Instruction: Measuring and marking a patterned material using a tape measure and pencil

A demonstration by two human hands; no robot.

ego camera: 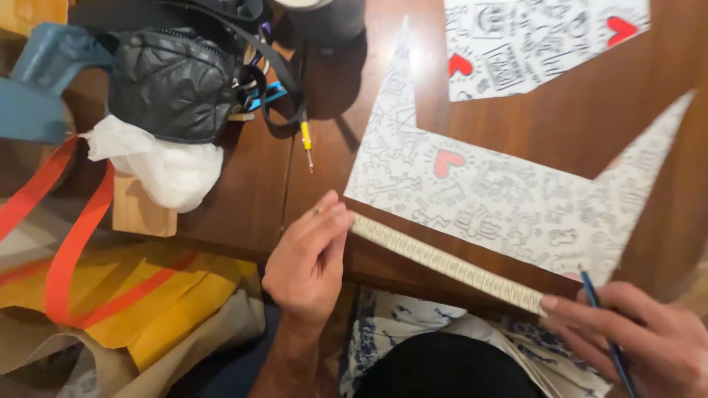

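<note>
Basically a ruler (446, 263), long, thin, pale with fine markings, lies slantwise along the near edge of the wooden table (575, 140), just below the lower edge of a doodle-printed paper cutout (487, 195) with a red heart. Ruler looks light and stiff, probably slides easily on the smooth wood, so it wants pressing flat at both ends, which is where the hands are. Paper looks thin, floppy, easy to crease, best held down flat rather than picked up.

Left hand (306, 262): fingers curled together, tips pressed on the ruler's left end, wrist coming up from below, palm turned inward. Right hand (638, 332): thumb tip touches the ruler's right end, fingers loosely closed round a blue pencil (605, 328), its tip pointing up toward the paper.

Elsewhere: second printed sheet (538, 40) top right, black quilted bag (173, 81) with straps, white crumpled plastic (166, 166), small wooden block (140, 210), orange ribbon (66, 250) over yellow paper on the left
</note>
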